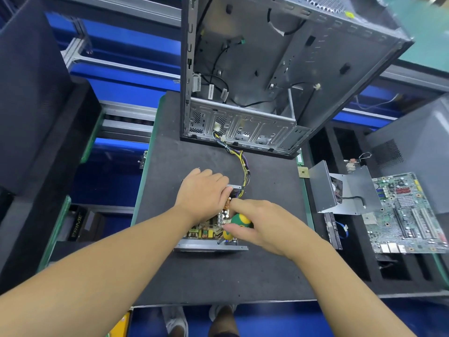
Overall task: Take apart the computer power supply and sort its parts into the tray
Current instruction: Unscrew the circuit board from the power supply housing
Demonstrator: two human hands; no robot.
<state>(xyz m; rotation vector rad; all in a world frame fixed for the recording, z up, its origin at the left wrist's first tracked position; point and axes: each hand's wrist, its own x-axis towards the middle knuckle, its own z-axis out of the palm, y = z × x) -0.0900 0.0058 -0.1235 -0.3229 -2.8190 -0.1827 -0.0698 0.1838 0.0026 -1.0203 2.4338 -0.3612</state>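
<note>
My right hand [264,227] wraps the green-and-yellow handle of a screwdriver [239,222], thumb and fingers curled round it. It works over the near right corner of the opened power supply [209,246], which sits on the dark mat [218,276] with its cover off and its circuit board [202,231] exposed.

The handle faces me almost end-on, so I judge the tool stands near upright. Its shaft slants down toward the power supply's near wall, where a short length of metal shows below my fingers; the tip itself is hidden. The next turn depends on keeping that axis square over whatever screw lies there, and the right hand is the nearer one to it.

On the far side of the power supply, my left hand [201,193] lies across the top. Its fingers bend over the far wall and hold the housing, bracing it against the twist.

From the power supply's far right corner a bundle of yellow, black and purple wires [244,171] runs away to the open computer case [243,69] beyond.

To the right of the power supply, off the mat, the black tray [359,263] holds a grey metal cover [323,190] and a motherboard [408,215].
</note>
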